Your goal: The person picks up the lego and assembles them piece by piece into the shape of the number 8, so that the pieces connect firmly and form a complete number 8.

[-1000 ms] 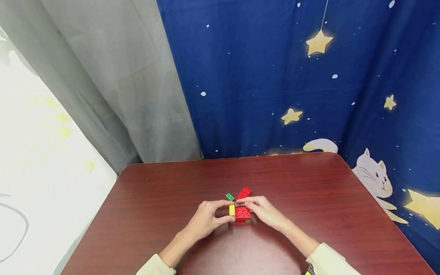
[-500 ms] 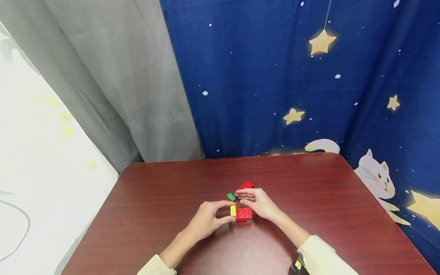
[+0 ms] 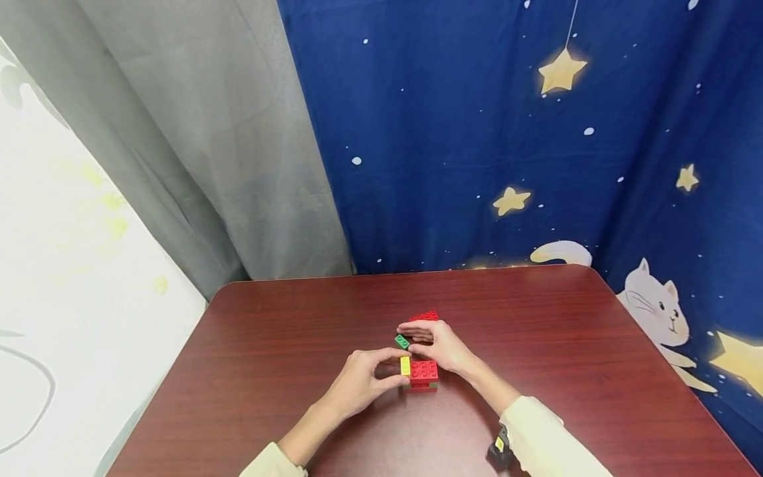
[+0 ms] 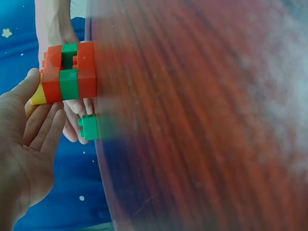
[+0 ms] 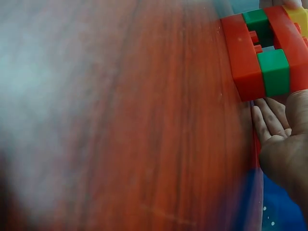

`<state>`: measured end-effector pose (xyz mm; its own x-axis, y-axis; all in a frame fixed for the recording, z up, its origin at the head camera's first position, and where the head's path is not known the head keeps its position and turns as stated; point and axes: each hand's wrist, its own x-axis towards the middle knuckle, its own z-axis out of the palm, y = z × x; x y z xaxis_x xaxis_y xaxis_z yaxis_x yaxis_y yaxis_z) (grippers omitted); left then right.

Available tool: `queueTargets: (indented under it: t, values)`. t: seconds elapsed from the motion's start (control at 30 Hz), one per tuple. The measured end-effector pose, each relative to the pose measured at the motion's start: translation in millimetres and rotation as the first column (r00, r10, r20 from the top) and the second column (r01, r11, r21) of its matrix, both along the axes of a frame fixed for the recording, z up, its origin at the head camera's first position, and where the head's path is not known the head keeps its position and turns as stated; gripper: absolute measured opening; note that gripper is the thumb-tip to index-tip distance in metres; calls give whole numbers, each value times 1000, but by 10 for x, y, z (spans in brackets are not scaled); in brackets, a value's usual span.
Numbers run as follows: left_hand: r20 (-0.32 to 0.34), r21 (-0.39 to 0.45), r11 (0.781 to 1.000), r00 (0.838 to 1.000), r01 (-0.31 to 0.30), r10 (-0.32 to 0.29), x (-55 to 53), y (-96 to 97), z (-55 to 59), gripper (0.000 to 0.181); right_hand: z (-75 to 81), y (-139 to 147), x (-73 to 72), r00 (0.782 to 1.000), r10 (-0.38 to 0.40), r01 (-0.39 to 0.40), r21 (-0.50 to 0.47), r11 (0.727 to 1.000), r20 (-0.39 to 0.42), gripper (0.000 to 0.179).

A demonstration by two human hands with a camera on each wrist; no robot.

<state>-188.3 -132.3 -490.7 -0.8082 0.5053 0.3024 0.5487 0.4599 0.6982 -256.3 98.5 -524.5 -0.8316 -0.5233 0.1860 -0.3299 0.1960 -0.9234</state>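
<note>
A small block stack (image 3: 424,373) stands on the table: a red brick at the bottom, two green bricks (image 5: 274,72) at its ends with a gap between, and a red brick on top. On its left end sits a yellow brick (image 3: 405,366), pinched between the thumb and fingers of my left hand (image 3: 359,379). Behind the stack, a loose green two-stud brick (image 3: 402,342) lies on the table. My right hand (image 3: 440,343) is over it, the thumb and fingers spread on either side; contact cannot be made out.
Another red brick (image 3: 424,316) lies farther back, partly hidden by the right hand. All of this is on a dark red wooden table (image 3: 286,344). A blue star-patterned curtain (image 3: 441,132) and a grey curtain (image 3: 238,165) hang behind it.
My right hand has moved from the stack's right side back and left to the loose green brick. The red brick behind was pushed farther back. My left hand stays on the yellow brick.
</note>
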Motion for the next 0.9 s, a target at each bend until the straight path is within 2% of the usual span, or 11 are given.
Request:
queueTargets:
  t: [0.37, 0.53, 0.73, 0.9]
  values:
    - [21, 22, 1000, 1000, 6, -6, 12, 13, 25, 40, 27, -35, -18, 1000, -10, 12, 81, 997, -26, 40]
    - [27, 16, 1000, 1000, -3, 2, 12, 11, 15, 40, 23, -42, -5, 1000, -14, 15, 64, 998, -10, 37]
    - [64, 53, 999, 998, 14, -17, 24, 15, -2, 40, 3, -7, 13, 999, -39, 38, 40, 998, 7, 36]
    - [62, 41, 999, 998, 7, -10, 32, 5, 2, 40, 44, 41, 25, 999, -40, 40, 24, 999, 6, 37]
